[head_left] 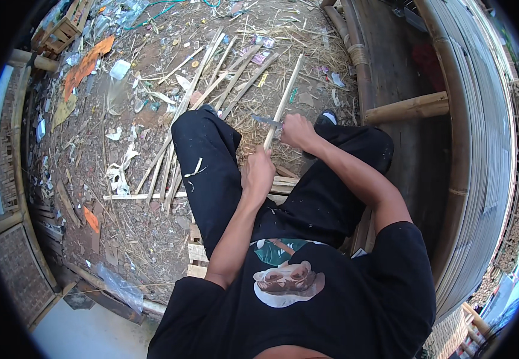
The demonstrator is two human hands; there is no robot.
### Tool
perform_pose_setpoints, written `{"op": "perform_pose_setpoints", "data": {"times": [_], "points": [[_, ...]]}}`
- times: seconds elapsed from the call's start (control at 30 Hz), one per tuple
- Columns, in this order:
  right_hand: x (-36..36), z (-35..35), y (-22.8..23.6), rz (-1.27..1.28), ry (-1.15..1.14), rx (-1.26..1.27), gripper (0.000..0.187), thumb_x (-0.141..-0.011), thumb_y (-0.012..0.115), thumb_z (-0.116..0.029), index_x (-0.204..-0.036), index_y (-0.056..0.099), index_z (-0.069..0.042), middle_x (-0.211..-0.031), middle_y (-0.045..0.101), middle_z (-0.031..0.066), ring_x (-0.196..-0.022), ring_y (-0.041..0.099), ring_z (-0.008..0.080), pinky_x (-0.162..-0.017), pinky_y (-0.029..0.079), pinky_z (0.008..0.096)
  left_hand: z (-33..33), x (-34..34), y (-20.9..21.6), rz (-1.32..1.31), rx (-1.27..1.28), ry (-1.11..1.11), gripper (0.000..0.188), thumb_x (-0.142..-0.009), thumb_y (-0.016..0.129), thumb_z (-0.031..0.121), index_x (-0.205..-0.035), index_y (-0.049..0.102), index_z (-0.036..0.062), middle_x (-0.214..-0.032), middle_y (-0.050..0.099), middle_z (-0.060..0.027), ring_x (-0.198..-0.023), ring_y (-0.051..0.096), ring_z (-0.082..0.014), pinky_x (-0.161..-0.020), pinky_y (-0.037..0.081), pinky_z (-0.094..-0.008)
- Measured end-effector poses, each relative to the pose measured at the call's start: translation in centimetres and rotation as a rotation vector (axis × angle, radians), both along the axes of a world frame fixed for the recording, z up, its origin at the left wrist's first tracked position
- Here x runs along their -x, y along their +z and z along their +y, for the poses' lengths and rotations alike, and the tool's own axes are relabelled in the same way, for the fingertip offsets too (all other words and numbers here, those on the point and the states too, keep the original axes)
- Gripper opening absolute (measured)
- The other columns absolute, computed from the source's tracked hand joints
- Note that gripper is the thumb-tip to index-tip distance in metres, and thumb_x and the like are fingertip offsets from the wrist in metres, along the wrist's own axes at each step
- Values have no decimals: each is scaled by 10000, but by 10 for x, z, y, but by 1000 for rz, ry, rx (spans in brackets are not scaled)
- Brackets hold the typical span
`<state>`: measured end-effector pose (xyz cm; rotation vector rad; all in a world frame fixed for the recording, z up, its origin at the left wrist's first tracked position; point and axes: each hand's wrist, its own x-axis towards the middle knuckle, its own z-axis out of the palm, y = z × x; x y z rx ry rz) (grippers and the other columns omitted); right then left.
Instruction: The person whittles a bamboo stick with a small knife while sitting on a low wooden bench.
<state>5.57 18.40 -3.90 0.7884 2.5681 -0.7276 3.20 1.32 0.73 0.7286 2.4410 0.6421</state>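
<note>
My left hand (258,173) is closed around the lower end of a long pale bamboo strip (287,91), which slants up and away between my knees. Just above it, my right hand (298,131) grips a knife, its handle hidden in my fingers. The knife's grey blade (267,121) points left and lies across the strip, at about its middle. Beyond my left knee, several more bamboo strips (178,110) lie in a loose bundle on the ground. Pale shavings (196,168) cling to my black trousers.
Littered ground (145,78) with straw, plastic scraps and orange pieces (87,67) spreads ahead and left. A bamboo-framed structure (409,107) stands close on my right. A wooden crate (62,30) sits far left. Pale slats (197,251) show under me.
</note>
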Motion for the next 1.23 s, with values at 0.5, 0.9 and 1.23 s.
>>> {"op": "perform_pose_setpoints", "data": {"times": [0.5,0.9,1.23], "points": [[11,22,-4,41,-122,49,255,-707,643,-118,-864,653,83,-894,646,299,-891,636,439,-796,526,476,-5,-1,-1,33,33,-1,248,-955,466,218,-941,551,-15,-697,628,-247,-694,638,-429,-641,495,-519],[8,44,-32,19,-27,-33,261,-716,615,-149,-850,667,68,-931,647,290,-894,643,425,-801,532,467,0,-3,-2,43,27,11,270,-947,485,235,-948,569,-21,-716,619,-276,-718,621,-458,-638,482,-539],[7,27,-1,86,-99,47,321,-735,638,-163,-945,669,78,-968,632,321,-964,616,456,-872,506,460,-3,0,6,75,1,18,268,-951,487,244,-952,567,-12,-678,613,-265,-688,612,-467,-632,484,-543]]}}
